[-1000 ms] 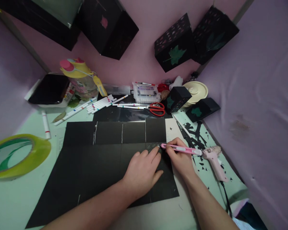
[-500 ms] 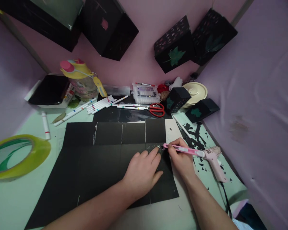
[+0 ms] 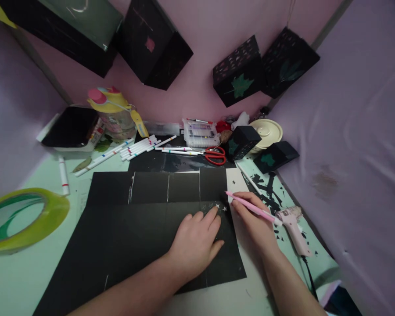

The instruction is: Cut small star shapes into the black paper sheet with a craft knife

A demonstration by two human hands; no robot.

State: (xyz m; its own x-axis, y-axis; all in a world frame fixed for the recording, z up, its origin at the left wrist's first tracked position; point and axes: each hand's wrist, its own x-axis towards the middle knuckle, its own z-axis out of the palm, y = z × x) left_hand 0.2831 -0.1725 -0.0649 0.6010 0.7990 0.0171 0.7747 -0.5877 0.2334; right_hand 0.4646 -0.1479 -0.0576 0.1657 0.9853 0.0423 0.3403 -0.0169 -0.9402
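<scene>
My left hand lies flat on a large sheet of black card, fingers spread. Its fingertips rest close to a row of small stars near the card's fold line. Two of these stars show white, like cut-outs, and fainter outlines sit to their left. In my right hand is a slim pink craft knife, held like a pen. The knife's tip points left and hovers around the card's upper right edge; whether it touches cannot be made out. White lines divide the card's upper strip.
A pink glue gun and black paper scraps lie right. Behind are red-handled scissors, white markers, a clear case and a small black box. A tape roll sits left; black boxes hang above.
My right hand has lifted the craft knife slightly up and away from the stars, turning it. A second white star now shows where the tip was. My left hand stays put.
</scene>
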